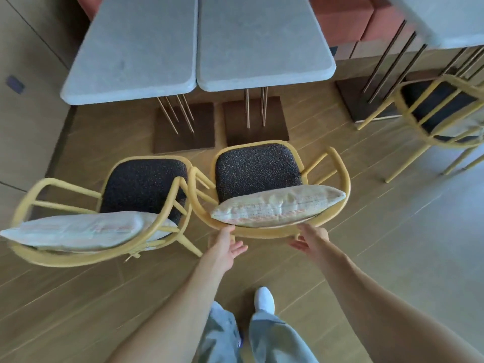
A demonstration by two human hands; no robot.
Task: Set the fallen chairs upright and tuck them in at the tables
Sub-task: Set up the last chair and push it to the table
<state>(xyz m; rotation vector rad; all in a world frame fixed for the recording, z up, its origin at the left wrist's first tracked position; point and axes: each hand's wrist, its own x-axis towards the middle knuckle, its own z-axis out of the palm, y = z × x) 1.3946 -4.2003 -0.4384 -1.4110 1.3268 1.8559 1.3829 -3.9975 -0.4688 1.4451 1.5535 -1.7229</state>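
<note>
Two yellow-framed chairs with dark speckled seats stand upright in front of two grey tables pushed side by side. The middle chair (pixel 258 169) faces the right-hand table (pixel 262 48) and carries a pale cushion (pixel 277 205) against its curved back. My left hand (pixel 231 244) and my right hand (pixel 311 239) are at that back rail. Their thumbs touch its outer edge and their fingers are spread loosely below it. The left chair (pixel 142 184) stands a little askew before the left table (pixel 133 48), its own cushion (pixel 78 230) leaning on the backrest.
A third yellow chair (pixel 440 106) stands upright at another grey table (pixel 445 19) on the far right. Dark square table bases (pixel 255 121) sit on the wooden floor ahead of the chairs. Reddish bench seating (pixel 348 19) runs behind the tables. My legs and a white shoe (pixel 264 299) are below.
</note>
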